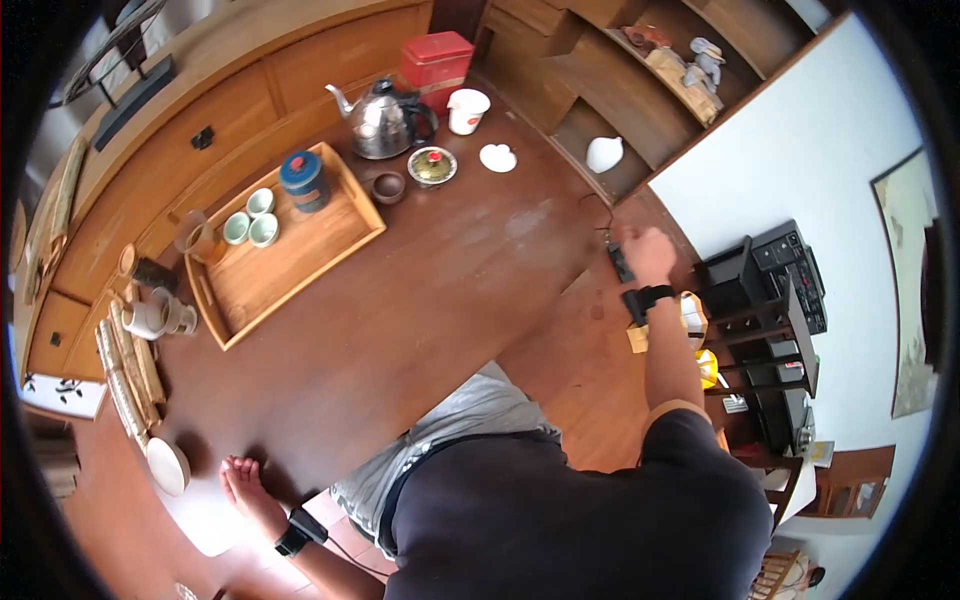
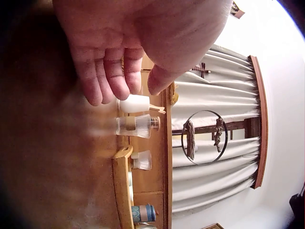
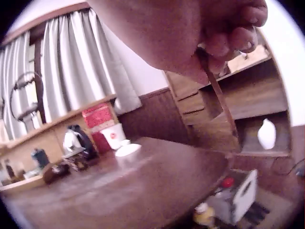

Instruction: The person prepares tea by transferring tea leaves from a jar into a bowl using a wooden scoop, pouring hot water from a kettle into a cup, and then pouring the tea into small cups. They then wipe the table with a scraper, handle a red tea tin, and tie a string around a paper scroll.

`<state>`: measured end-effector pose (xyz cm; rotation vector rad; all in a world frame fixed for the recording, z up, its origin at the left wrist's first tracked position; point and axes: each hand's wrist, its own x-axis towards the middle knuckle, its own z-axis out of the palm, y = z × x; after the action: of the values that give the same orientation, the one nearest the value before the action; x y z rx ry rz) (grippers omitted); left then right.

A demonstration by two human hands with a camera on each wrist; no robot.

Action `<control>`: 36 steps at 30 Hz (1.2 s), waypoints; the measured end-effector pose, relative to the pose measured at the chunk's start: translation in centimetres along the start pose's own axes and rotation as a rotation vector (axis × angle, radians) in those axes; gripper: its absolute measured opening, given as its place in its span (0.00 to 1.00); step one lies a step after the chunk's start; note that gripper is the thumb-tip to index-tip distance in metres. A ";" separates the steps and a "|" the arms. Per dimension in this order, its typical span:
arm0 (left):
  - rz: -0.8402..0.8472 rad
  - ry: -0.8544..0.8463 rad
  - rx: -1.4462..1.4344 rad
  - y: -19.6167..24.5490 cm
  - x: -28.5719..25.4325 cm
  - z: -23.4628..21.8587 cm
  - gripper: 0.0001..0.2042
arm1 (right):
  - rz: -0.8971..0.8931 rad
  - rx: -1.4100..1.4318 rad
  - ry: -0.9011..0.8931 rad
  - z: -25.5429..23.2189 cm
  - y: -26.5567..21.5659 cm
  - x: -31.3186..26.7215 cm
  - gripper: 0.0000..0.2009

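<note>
My left hand [image 1: 248, 490] rests at the table's near left edge, beside a white bowl [image 1: 168, 467]. In the left wrist view the fingers [image 2: 114, 76] are loosely bent and nothing lies in the palm. My right hand [image 1: 648, 254] is stretched out past the table's right side, above the floor. Its fingers [image 3: 240, 38] are curled in toward the palm, and no held thing shows. On the table [image 1: 440, 290] is a wooden tray [image 1: 290, 293] carrying several pale green cups [image 1: 264, 230], a blue canister [image 1: 304, 182] and a glass vessel [image 1: 197, 238].
A steel kettle [image 1: 383, 125], red tin [image 1: 437, 70], white cup [image 1: 467, 111], lidded bowl [image 1: 432, 166] and dark cup [image 1: 388, 187] stand at the back. Rolled mats [image 1: 125, 375] lie left. Shelves with a white vase [image 1: 604, 154] stand beyond; black equipment [image 1: 785, 270] is at right.
</note>
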<state>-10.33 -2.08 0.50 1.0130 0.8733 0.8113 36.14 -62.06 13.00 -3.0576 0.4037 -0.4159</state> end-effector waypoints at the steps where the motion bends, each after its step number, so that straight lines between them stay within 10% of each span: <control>1: -0.002 0.044 0.040 -0.2 0.1 0.1 0.11 | -0.097 0.137 -0.067 -0.2 -1.5 -1.2 0.22; 6: -0.011 0.045 0.071 -0.2 0.3 0.0 0.10 | -0.551 0.717 -0.680 1.1 -16.7 -10.0 0.20; 13: 0.004 0.081 0.116 -0.3 0.3 -0.4 0.11 | -1.056 0.732 -0.907 2.4 -29.2 -19.8 0.21; 17: 0.040 0.065 0.175 -1.3 0.2 -0.5 0.10 | -1.049 0.626 -0.797 4.5 -26.4 -16.3 0.22; 23: 0.039 0.111 0.359 -2.1 0.8 -0.2 0.10 | -0.567 0.360 -0.714 4.9 -10.6 -0.8 0.27; 27: 0.035 0.143 0.458 -1.9 0.7 0.9 0.10 | -0.119 0.155 -0.164 4.5 1.0 4.0 0.21; 29: 0.046 0.117 0.480 -1.5 0.5 1.4 0.10 | 0.047 0.053 0.023 4.2 2.2 4.4 0.19; 36: 0.031 0.106 0.510 -1.8 1.8 0.8 0.10 | -0.115 0.612 -0.362 6.6 -7.8 3.2 0.26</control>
<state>-8.54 -1.37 -1.32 1.4399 1.1925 0.6852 42.83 -55.35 7.96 -2.4822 0.0619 0.0246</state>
